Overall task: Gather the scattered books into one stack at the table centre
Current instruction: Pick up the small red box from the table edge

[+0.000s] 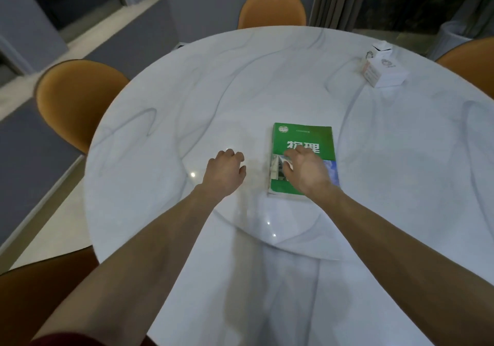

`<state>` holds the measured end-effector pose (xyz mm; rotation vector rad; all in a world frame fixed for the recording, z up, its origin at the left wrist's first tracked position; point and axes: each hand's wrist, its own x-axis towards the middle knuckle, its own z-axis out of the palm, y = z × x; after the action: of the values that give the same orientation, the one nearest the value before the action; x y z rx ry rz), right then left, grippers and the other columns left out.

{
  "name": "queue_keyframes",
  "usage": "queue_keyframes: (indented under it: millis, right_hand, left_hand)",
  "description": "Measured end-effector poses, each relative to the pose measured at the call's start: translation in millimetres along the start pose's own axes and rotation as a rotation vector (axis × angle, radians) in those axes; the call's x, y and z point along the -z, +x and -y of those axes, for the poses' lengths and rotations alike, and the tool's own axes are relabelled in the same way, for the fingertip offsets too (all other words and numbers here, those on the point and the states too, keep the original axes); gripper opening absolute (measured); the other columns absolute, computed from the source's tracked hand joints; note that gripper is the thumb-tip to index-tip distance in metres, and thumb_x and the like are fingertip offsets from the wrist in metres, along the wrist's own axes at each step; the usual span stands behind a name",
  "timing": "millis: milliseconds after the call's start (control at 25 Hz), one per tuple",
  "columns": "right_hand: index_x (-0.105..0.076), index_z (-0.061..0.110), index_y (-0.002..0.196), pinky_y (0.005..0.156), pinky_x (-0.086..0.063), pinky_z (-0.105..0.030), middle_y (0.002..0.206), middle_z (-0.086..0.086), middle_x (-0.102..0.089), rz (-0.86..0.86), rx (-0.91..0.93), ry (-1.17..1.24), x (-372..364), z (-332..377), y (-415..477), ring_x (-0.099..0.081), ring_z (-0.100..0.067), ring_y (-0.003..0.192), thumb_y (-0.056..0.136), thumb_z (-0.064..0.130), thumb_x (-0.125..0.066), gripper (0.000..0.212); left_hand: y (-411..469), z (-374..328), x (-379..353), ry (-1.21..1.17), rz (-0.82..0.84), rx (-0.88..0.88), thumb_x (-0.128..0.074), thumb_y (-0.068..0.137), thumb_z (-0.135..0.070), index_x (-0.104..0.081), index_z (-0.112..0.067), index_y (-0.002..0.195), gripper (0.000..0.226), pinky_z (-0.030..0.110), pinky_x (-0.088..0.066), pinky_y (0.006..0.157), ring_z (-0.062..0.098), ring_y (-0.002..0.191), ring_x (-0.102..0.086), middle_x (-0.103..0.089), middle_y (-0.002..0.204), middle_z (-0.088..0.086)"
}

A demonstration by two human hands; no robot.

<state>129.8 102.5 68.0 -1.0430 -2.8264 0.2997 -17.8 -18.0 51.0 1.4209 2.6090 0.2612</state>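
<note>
A round, pale marbled surface [267, 83] fills most of the frame, with two bare forearms reaching in from the bottom edge toward its middle. A single green book [303, 137] lies flat just right of the frame's centre, cover up, with white characters across the top half and a photo band lower down; its spine runs along the left side. The right hand [304, 169] is over the lower half of this book, palm down, fingers spread and loosely curved, the grip open; whether the fingertips actually press the cover cannot be told. The left hand [226, 173] sits to the left of the book, apart from it, over bare surface, its fingers curled under in a loose, empty fist that holds nothing. In the upper right of the frame a small white box [385, 70] stands on the surface, well apart from the book. Orange chairs ring the surface: one at the top centre [271, 7], one at the left [77, 99], one at the right edge [473, 62].
</note>
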Motion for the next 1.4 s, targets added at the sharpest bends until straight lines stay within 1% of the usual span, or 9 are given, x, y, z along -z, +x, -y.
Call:
queue_keyframes:
  millis: [120,280,440,600,760,960,1120,1240,1400]
  right_hand:
    - [-0.059,0.005,0.117,0.086,-0.047,-0.04,0.111,-0.019,-0.063,0.025,0.09,0.006,-6,31,-12,-0.057,-0.035,0.102,0.092,0.022,-0.045,0.033]
    - [-0.055,0.01,0.123,0.092,-0.043,-0.04,0.117,-0.014,-0.06,0.124,0.183,-0.043,-22,70,-27,-0.053,-0.033,0.109,0.094,0.025,-0.041,0.036]
    - [-0.052,0.01,0.124,0.091,-0.04,-0.039,0.12,-0.011,-0.056,0.241,0.267,-0.104,-47,107,-43,-0.05,-0.03,0.11,0.095,0.023,-0.037,0.035]
    - [-0.05,0.01,0.123,0.089,-0.038,-0.035,0.118,-0.011,-0.054,0.308,0.34,-0.151,-71,137,-59,-0.049,-0.029,0.109,0.094,0.017,-0.039,0.032]
    - [-0.051,0.01,0.119,0.09,-0.037,-0.036,0.119,-0.011,-0.053,0.382,0.374,-0.176,-98,161,-73,-0.047,-0.028,0.111,0.092,0.014,-0.04,0.029]
    - [-0.05,0.01,0.115,0.089,-0.036,-0.035,0.117,-0.011,-0.053,0.467,0.4,-0.244,-129,182,-92,-0.047,-0.027,0.109,0.091,0.012,-0.039,0.026]
    - [-0.05,0.009,0.116,0.091,-0.036,-0.035,0.118,-0.011,-0.053,0.501,0.396,-0.253,-145,190,-102,-0.047,-0.027,0.11,0.092,0.014,-0.038,0.027]
    - [-0.051,0.008,0.115,0.092,-0.036,-0.036,0.119,-0.012,-0.053,0.526,0.386,-0.247,-153,194,-108,-0.047,-0.028,0.111,0.092,0.013,-0.039,0.026]
    - [-0.051,0.007,0.114,0.092,-0.036,-0.036,0.119,-0.013,-0.052,0.534,0.364,-0.214,-156,200,-110,-0.046,-0.029,0.111,0.092,0.012,-0.038,0.026]
  left_hand:
    - [-38,31,8,0.02,-0.001,0.053,-0.044,0.095,-0.025,-0.05,-0.013,0.127,0.035,0.041,-0.044,0.089,0.029,0.113,-0.051,-0.057,0.122,0.011]
    - [-84,74,12,0.018,0.008,0.147,-0.047,0.094,-0.025,-0.047,-0.013,0.131,0.039,0.042,-0.045,0.089,0.03,0.115,-0.05,-0.056,0.123,0.012]
    - [-125,113,7,0.022,0.03,0.242,-0.051,0.092,-0.027,-0.043,-0.014,0.134,0.045,0.042,-0.045,0.089,0.031,0.116,-0.048,-0.053,0.126,0.013]
    - [-161,145,-5,-0.022,0.09,0.278,-0.056,0.089,-0.029,-0.041,-0.015,0.136,0.051,0.043,-0.046,0.093,0.03,0.12,-0.045,-0.051,0.13,0.012]
    - [-190,171,-19,-0.026,0.172,0.274,-0.062,0.085,-0.033,-0.035,-0.015,0.14,0.063,0.044,-0.044,0.1,0.027,0.129,-0.04,-0.043,0.141,0.01]
    - [-209,194,-42,-0.01,0.284,0.229,-0.068,0.078,-0.044,-0.021,-0.015,0.145,0.086,0.046,-0.034,0.111,0.025,0.141,-0.026,-0.028,0.152,0.007]
    - [-208,204,-61,0.007,0.32,0.212,-0.071,0.077,-0.038,-0.011,-0.014,0.148,0.096,0.048,-0.021,0.117,0.025,0.148,-0.008,-0.013,0.159,0.008]
    - [-209,211,-75,-0.012,0.317,0.202,-0.072,0.077,-0.033,-0.009,-0.014,0.149,0.097,0.048,-0.02,0.119,0.026,0.148,-0.003,-0.007,0.16,0.008]
    - [-206,215,-82,-0.014,0.258,0.171,-0.071,0.078,-0.031,-0.018,-0.014,0.146,0.087,0.049,-0.019,0.119,0.027,0.148,-0.002,-0.008,0.159,0.009]
